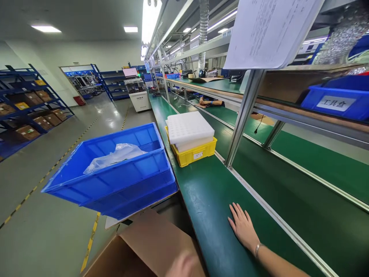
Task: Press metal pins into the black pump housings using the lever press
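My right hand [243,227] lies flat on the green bench top [201,200], fingers stretched out, with a bracelet [257,250] at the wrist. It holds nothing. At the bottom edge my left hand [182,265] is smeared by motion, over the flap of an open cardboard box [155,238]; its fingers cannot be made out. Farther along the bench stands a yellow bin [196,153] with white foam trays [190,127] stacked on it. Left of the bench, blue crates [123,169] are stacked, the top one holding a clear plastic bag [115,157].
A metal post [245,119] rises along the bench, with paper sheets [268,30] hanging near it. A blue labelled bin [337,98] sits on the right shelf. Across the line another person's hands [206,102] show. Blue racks [29,104] with boxes stand far left.
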